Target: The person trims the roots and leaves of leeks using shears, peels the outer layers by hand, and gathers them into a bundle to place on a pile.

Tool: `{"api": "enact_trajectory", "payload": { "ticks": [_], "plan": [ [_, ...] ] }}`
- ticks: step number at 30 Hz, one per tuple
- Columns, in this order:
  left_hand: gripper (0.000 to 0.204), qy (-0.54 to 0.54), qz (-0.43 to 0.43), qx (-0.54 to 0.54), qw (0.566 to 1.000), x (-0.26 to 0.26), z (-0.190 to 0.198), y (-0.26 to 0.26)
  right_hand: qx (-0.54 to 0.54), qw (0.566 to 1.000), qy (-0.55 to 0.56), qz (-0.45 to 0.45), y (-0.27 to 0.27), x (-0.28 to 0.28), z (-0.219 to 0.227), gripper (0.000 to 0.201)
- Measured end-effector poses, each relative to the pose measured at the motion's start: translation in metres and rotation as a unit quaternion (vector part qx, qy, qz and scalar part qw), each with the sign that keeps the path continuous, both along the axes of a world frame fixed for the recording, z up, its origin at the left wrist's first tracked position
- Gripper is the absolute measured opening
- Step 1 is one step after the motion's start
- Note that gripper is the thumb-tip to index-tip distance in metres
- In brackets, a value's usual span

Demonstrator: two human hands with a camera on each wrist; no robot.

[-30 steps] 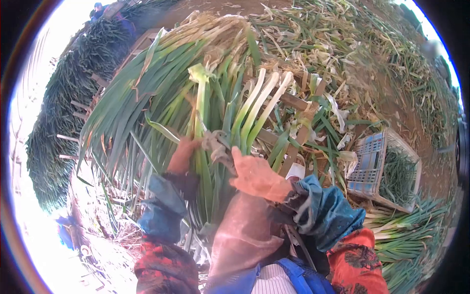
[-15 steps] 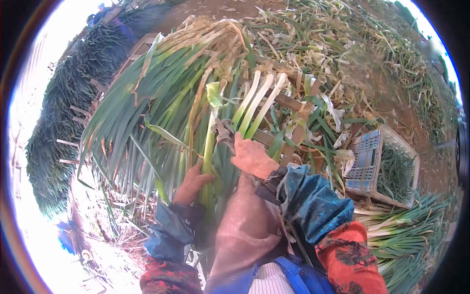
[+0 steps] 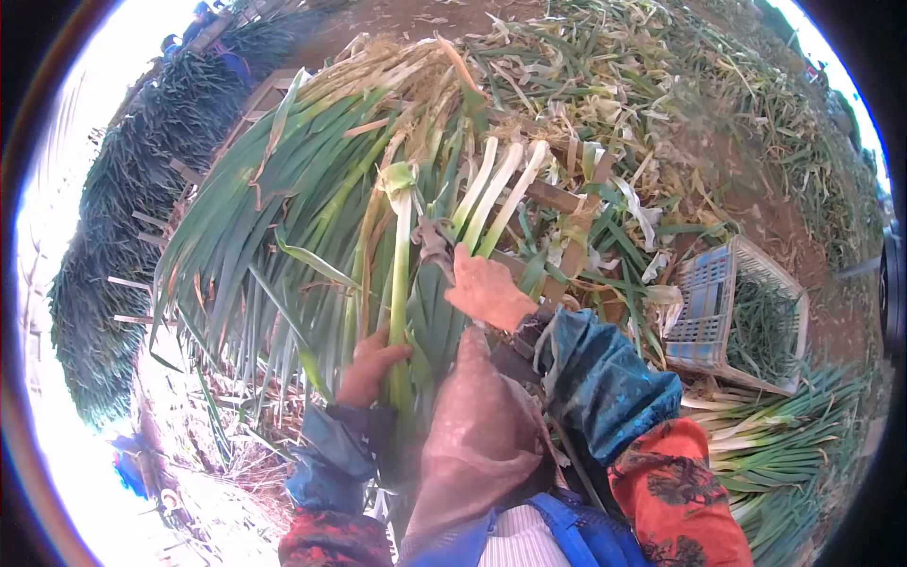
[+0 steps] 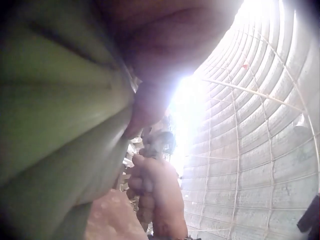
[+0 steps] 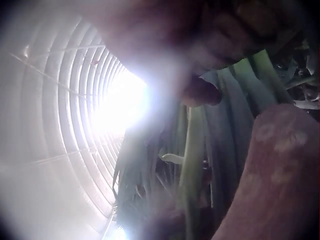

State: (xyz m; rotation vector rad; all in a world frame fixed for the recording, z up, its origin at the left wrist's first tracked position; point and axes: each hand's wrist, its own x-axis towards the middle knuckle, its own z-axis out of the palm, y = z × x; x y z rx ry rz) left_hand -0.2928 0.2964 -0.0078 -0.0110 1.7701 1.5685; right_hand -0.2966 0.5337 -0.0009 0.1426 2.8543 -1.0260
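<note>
Left hand [image 3: 370, 367], lower centre of the head view, fingers curled round one pale green onion stalk [image 3: 401, 283] that runs up to a torn tip at mid-frame. Right hand [image 3: 487, 288], just right of it, clamped on a bunch of onions [image 3: 491, 194] whose white shanks fan toward the upper centre. Big heap of green onions [image 3: 283, 189] fills the upper left, lying on wooden slats [image 3: 557, 197]. Blue plastic crate [image 3: 704, 312] with greens at right, more onions bottom right. Wrist views blurred, stalks and fingers only.
</note>
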Motion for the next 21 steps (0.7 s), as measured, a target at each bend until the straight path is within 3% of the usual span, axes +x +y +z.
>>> {"api": "enact_trajectory", "payload": {
  "ticks": [7,10,13,15,17,19,21],
  "plan": [
    [0.052,-0.06,0.005,0.038,0.997,0.012,0.019,0.006,0.021,1.0,-0.005,-0.014,0.001,-0.011,-0.009,0.04],
    [0.049,-0.018,0.016,0.065,0.998,0.007,0.012,0.008,0.0,1.0,0.013,0.008,0.002,0.004,0.004,0.041],
    [0.048,0.021,-0.003,0.043,0.999,-0.025,0.031,0.025,0.02,0.998,0.03,0.042,-0.008,0.032,0.025,0.042],
    [0.049,0.191,-0.026,0.017,0.981,-0.056,-0.006,0.031,0.031,0.999,0.013,0.022,-0.003,0.036,0.033,0.041],
    [0.05,0.222,-0.068,0.001,0.973,-0.076,-0.011,0.051,0.041,0.999,-0.007,-0.02,0.008,0.034,0.032,0.042],
    [0.053,0.115,-0.133,-0.003,0.984,-0.077,0.01,0.088,0.052,0.995,-0.03,-0.081,0.033,0.021,0.023,0.043],
    [0.053,0.155,-0.171,-0.01,0.973,-0.059,0.0,0.101,0.055,0.994,-0.022,-0.097,0.041,0.022,0.025,0.042]
  ]
}}
